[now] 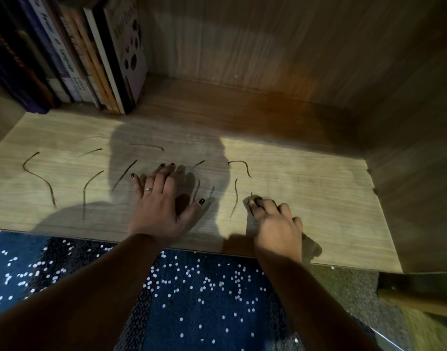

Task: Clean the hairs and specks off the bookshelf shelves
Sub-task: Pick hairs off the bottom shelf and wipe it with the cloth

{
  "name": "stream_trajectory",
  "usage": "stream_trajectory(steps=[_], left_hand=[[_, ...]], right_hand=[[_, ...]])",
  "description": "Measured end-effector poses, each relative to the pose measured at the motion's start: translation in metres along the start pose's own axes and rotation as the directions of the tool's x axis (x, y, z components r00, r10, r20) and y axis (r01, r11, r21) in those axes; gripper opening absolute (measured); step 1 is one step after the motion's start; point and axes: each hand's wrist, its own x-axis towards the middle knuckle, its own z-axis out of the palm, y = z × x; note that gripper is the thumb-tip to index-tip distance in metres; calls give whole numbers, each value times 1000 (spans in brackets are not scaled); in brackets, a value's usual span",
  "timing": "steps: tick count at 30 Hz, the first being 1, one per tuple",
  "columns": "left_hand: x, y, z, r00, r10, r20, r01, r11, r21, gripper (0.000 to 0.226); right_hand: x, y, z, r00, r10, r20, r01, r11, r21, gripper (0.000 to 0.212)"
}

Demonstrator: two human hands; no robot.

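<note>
Hairs point(236, 196): in the head view, about ten dark curved strands lie scattered on the lit front half of the shelf. Most are left of the hands, with a few between them and just past the fingertips.
Shelf point(331, 198): a pale wood-grain board with its rear half in shadow, closed in by a back panel point(268, 41) and a right side wall point(419, 148).
Left hand point(161, 201): lies palm down on the board near the front edge. The fingers are straight and spread and grasp nothing. The nails are dark and one finger wears a ring point(148, 189).
Right hand point(275, 221): rests on the board to the right of the left hand, not touching it. Its fingers are curled, and the thumb and fingertips pinch a dark tuft point(255, 199) low against the wood.
Books point(90, 59): stand upright in a row at the shelf's rear left, spines outward.
Blue fabric point(204, 300): dotted with white, it lies below the front edge, under both forearms.
</note>
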Motion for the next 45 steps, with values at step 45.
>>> stream_trajectory(steps=[45], left_hand=[[0,1,-4,1000,-9,24,9,1000,2,83]], right_hand=[[-23,6,9,995,59,75,-64,996,65,39]])
